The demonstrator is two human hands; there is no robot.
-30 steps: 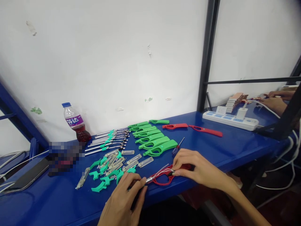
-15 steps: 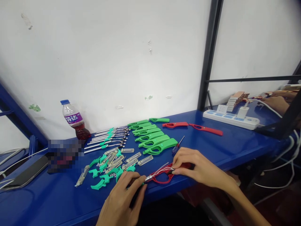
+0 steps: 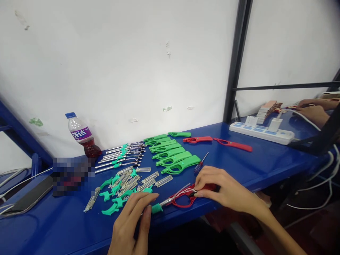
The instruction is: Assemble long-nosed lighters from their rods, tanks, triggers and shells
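At the front edge of the table lies a red lighter housing half [image 3: 183, 203] with a finger loop. White wires [image 3: 187, 190] run along it from a metal lighter tube [image 3: 166, 202] with a green collar [image 3: 157, 208]. My left hand [image 3: 132, 219] is closed round this tube to the left of the collar; its far end is hidden. With thumb and forefinger, my right hand [image 3: 220, 186] pinches the wires' small black end [image 3: 194, 193] over the red housing. Beside the left hand lie green trigger pieces [image 3: 111, 209] and clear fuel tanks [image 3: 164, 181].
Several green housings [image 3: 183, 165], two red ones [image 3: 198, 140], metal tubes with wires [image 3: 111, 162] and a screwdriver [image 3: 202, 163] lie behind. A drink bottle [image 3: 82, 136], a phone [image 3: 29, 194] and a power strip [image 3: 261, 133] are farther out. Another person's hands [image 3: 315, 111] show at right.
My left hand has slid left along the metal tube, uncovering the green collar. My right hand keeps its pinch at the same spot.
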